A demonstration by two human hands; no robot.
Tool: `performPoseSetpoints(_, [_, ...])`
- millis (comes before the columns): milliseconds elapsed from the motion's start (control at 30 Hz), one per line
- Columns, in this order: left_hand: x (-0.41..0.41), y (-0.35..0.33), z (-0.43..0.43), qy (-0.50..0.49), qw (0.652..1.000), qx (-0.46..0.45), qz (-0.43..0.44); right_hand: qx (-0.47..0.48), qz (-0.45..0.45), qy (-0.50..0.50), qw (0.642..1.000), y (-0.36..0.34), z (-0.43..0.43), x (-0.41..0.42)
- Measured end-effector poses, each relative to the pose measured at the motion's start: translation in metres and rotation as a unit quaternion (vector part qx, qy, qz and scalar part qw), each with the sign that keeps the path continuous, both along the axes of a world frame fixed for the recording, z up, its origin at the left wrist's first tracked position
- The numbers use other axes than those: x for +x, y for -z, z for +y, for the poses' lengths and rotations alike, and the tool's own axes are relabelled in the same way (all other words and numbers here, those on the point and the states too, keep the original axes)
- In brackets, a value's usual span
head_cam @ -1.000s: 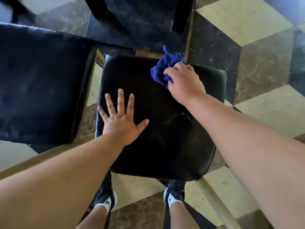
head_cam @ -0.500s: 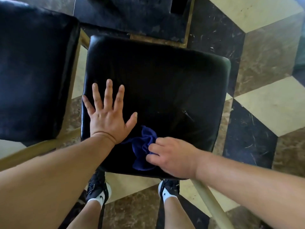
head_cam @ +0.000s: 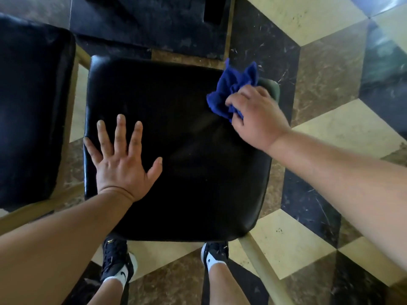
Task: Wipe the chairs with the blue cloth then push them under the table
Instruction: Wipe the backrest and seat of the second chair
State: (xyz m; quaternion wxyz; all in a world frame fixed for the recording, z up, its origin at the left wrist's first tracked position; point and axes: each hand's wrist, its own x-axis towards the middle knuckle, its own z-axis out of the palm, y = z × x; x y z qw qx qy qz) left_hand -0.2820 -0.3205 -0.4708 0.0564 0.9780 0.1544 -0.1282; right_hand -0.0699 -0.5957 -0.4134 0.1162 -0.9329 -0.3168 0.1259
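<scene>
A black padded chair seat (head_cam: 187,164) fills the middle of the view, right below me. My right hand (head_cam: 256,116) grips a crumpled blue cloth (head_cam: 234,89) and presses it on the seat's far right corner. My left hand (head_cam: 123,164) lies flat on the seat's near left part, fingers spread, holding nothing. A second black chair seat (head_cam: 33,111) stands close on the left, a narrow gap between the two.
A dark table base or leg (head_cam: 154,23) stands just beyond the chair. The floor (head_cam: 330,119) is patterned in cream, brown and black tiles. Tan chair legs (head_cam: 262,271) angle out near my feet (head_cam: 214,256), which stand under the seat's near edge.
My right hand has swept the blue cloth from the seat's near edge, beside my left hand, up to the far right corner. My left hand has stayed flat on the seat.
</scene>
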Motion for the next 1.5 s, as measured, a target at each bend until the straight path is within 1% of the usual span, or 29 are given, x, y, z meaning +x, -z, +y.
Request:
performPoseSetpoints(67, [0.000,-0.001,-0.001,-0.002,1.000,0.000,0.002,0.008,0.035,-0.076,0.996,-0.003,-0.013,-0.044])
performPoseSetpoints(133, [0.001,-0.003,-0.001,-0.005,1.000,0.002,0.006,0.011,0.077,-0.179,0.981,-0.005,-0.031,-0.093])
performPoseSetpoints(233, [0.002,-0.006,-0.003,-0.007,1.000,-0.001,0.009,-0.021,0.155,-0.335,0.929,-0.009,-0.064,-0.153])
performPoseSetpoints(300, [0.002,-0.006,-0.003,-0.009,1.000,-0.007,0.006,-0.022,0.176,-0.399,0.900,-0.010,-0.077,-0.162])
performPoseSetpoints(367, [0.002,-0.006,-0.003,-0.011,1.000,-0.008,0.003,-0.027,0.164,-0.456,0.874,-0.006,-0.079,-0.145])
performPoseSetpoints(400, [0.002,-0.006,-0.003,-0.011,1.000,-0.007,0.002,-0.031,0.148,-0.464,0.873,-0.005,-0.076,-0.131])
performPoseSetpoints(433, [0.002,-0.006,-0.003,-0.011,1.000,-0.007,0.001,-0.032,0.124,-0.449,0.884,-0.002,-0.072,-0.113])
performPoseSetpoints(467, [0.001,-0.006,-0.003,-0.011,1.000,-0.007,-0.001,-0.030,0.098,-0.413,0.905,0.000,-0.069,-0.094])
performPoseSetpoints(567, [0.001,-0.004,-0.002,-0.012,1.000,-0.006,-0.005,-0.022,0.039,-0.243,0.969,0.001,-0.062,-0.036])
performPoseSetpoints(633, [0.000,-0.002,-0.002,-0.011,1.000,-0.005,-0.009,-0.023,0.019,-0.126,0.992,-0.002,-0.059,-0.007])
performPoseSetpoints(700, [0.000,0.000,-0.001,-0.009,1.000,-0.003,-0.012,-0.021,0.014,-0.008,1.000,-0.001,-0.053,0.010])
performPoseSetpoints(767, [-0.001,0.002,0.001,-0.009,1.000,-0.001,-0.017,-0.007,0.009,0.101,0.995,0.003,-0.042,0.014])
performPoseSetpoints(800, [-0.001,0.003,0.001,-0.009,1.000,0.001,-0.019,-0.003,0.005,0.136,0.991,0.005,-0.036,0.009])
performPoseSetpoints(833, [-0.002,0.004,0.002,-0.009,1.000,0.003,-0.021,0.001,-0.001,0.152,0.988,0.006,-0.029,0.001])
performPoseSetpoints(900, [-0.002,0.005,0.002,-0.008,1.000,0.005,-0.025,0.008,-0.004,0.134,0.991,0.005,-0.015,-0.023])
performPoseSetpoints(1000, [-0.002,0.006,0.001,-0.003,1.000,0.006,-0.021,0.014,0.024,0.081,0.996,0.001,0.017,-0.067])
performPoseSetpoints(1033, [-0.001,0.006,0.001,-0.003,1.000,0.005,-0.018,0.019,0.041,0.052,0.998,0.000,0.031,-0.083])
performPoseSetpoints(1100, [0.001,0.005,0.001,-0.004,1.000,-0.001,-0.007,0.035,0.086,-0.037,0.995,-0.003,0.059,-0.115])
performPoseSetpoints(1167, [0.003,0.001,0.000,-0.002,1.000,0.004,0.022,0.050,0.124,-0.143,0.981,-0.007,0.077,-0.149])
performPoseSetpoints(1233, [0.006,-0.005,0.000,-0.002,0.998,0.008,0.055,0.038,0.145,-0.225,0.963,-0.013,0.080,-0.173])
performPoseSetpoints(1367, [0.016,-0.022,0.001,0.009,0.990,-0.008,0.143,-0.032,0.192,-0.322,0.927,-0.027,0.064,-0.174])
performPoseSetpoints(1400, [0.019,-0.030,0.003,0.013,0.986,-0.013,0.167,-0.063,0.196,-0.337,0.919,-0.034,0.059,-0.168])
performPoseSetpoints(1433, [0.022,-0.040,0.006,0.020,0.981,-0.019,0.191,-0.100,0.198,-0.332,0.917,-0.040,0.053,-0.161])
performPoseSetpoints(1467, [0.026,-0.051,0.009,0.028,0.976,-0.027,0.214,-0.134,0.200,-0.300,0.923,-0.046,0.045,-0.154])
performPoseSetpoints(1500, [0.031,-0.064,0.013,0.036,0.970,-0.038,0.237,-0.167,0.194,-0.241,0.936,-0.052,0.036,-0.146])
